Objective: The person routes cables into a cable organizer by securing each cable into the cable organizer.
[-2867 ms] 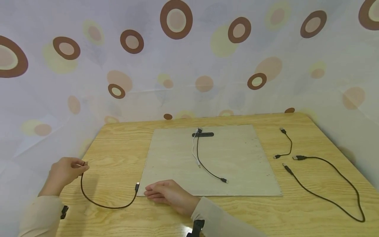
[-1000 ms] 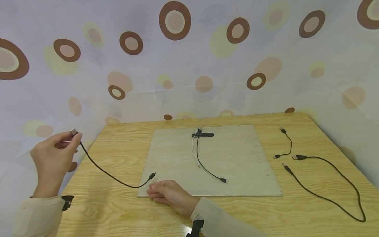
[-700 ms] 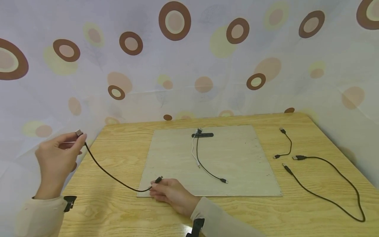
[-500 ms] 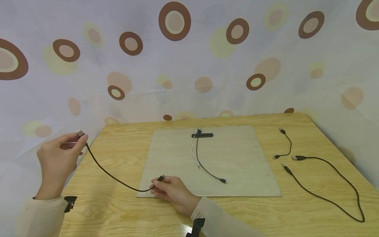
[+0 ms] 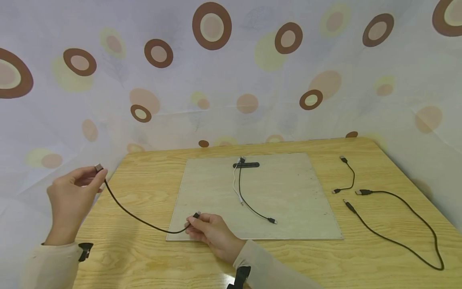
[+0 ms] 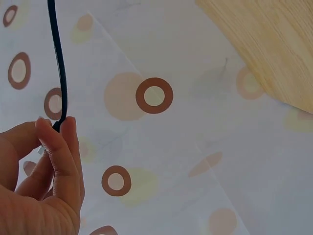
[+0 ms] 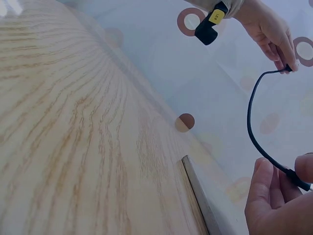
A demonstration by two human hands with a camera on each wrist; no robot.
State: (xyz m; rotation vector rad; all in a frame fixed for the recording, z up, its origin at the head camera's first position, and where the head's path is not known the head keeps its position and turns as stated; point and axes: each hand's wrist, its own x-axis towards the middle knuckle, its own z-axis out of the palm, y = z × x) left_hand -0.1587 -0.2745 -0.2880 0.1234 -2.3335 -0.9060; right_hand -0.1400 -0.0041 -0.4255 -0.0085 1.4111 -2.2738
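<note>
A short black USB cable (image 5: 142,222) hangs in a sagging curve between my two hands. My left hand (image 5: 70,196), raised at the left, pinches its USB plug between thumb and fingers, the metal tip pointing up. Lower down, my right hand (image 5: 216,235) pinches the small plug at the other end over the board's front left corner. In the left wrist view the cable (image 6: 59,68) runs up from the fingertips of my left hand (image 6: 54,171). The right wrist view shows the cable (image 7: 250,115) bending between both hands.
On the pale board (image 5: 288,192) lie a black holder strip (image 5: 251,165), a white cable (image 5: 234,182) and a black cable (image 5: 249,204). To the right, a short black cable (image 5: 353,176) and a longer black cable (image 5: 431,228) lie on the wooden table (image 5: 151,172).
My left hand has lifted its end of the cable from near the table. The other plug has swung right, and my right hand, earlier resting on the board's edge, now pinches it.
</note>
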